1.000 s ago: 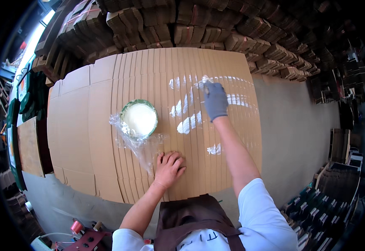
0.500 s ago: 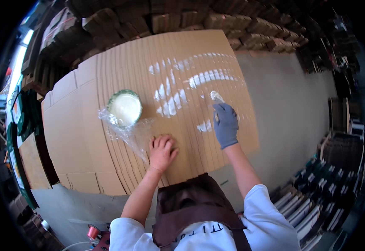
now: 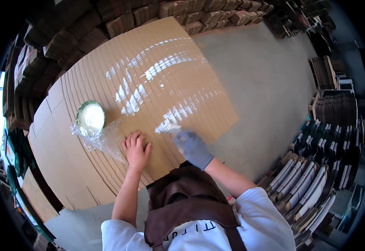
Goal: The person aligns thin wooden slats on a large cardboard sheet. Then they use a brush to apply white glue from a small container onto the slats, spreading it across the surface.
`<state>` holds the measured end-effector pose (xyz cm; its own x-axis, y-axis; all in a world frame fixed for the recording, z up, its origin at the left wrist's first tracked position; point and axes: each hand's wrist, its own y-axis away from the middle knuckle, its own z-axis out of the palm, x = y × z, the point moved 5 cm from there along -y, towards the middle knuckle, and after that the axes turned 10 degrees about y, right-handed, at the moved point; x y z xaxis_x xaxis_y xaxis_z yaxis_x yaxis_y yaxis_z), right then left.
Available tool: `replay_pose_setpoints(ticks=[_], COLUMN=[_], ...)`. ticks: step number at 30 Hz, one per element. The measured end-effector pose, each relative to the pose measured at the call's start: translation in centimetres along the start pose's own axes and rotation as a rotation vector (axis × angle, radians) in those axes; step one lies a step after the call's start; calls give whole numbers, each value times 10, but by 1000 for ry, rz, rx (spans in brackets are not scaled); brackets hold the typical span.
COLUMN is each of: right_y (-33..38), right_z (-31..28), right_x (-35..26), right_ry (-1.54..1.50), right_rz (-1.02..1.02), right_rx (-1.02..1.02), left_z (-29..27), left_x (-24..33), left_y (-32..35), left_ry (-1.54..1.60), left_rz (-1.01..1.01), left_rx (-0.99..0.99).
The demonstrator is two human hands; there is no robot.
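My bare left hand [image 3: 136,151] lies with fingers spread on a stack of overlapping brown cardboard sheets [image 3: 61,163]. In my right hand [image 3: 191,148], which wears a grey-blue glove, is a brush [image 3: 172,128] with its head coated in white paste. The brush touches the cardboard at the near end of a fresh row of white streaks [image 3: 182,110]; its handle is mostly hidden by the glove. Farther off, other white streaks [image 3: 165,63] cross the sheet edges. Left of my left hand, a green-rimmed bowl [image 3: 104,121] of white paste stands on crumpled clear plastic film [image 3: 105,144].
Bundles of stacked cardboard [image 3: 119,25] line the far side. Grey floor [image 3: 262,75] stretches along the right of the sheets. Rows of bundled flat pieces [image 3: 295,184] stand at the near right, and dark-green boxes [image 3: 21,146] at the left.
My right hand has drawn the brush nearer to me, leaving a row of white streaks. My left hand still rests on the cardboard. The whole view has shifted, moving the sheets leftward.
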<state>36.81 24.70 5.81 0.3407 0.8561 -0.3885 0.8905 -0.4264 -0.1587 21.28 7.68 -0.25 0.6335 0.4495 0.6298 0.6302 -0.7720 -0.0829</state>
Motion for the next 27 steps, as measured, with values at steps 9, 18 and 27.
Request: replay_pose_setpoints(ticks=[9, 18, 27], right_y=[-24, -68, -131], right_z=[-26, 29, 79], right_x=[154, 30, -91], right_ry=[371, 47, -74], right_rz=[202, -18, -251], right_rx=[62, 70, -11], left_z=[-1, 5, 10], left_x=[-4, -18, -28], left_y=[-17, -22, -17], left_ry=[-38, -138, -244], left_rz=[-17, -21, -18], left_rx=[-47, 12, -83])
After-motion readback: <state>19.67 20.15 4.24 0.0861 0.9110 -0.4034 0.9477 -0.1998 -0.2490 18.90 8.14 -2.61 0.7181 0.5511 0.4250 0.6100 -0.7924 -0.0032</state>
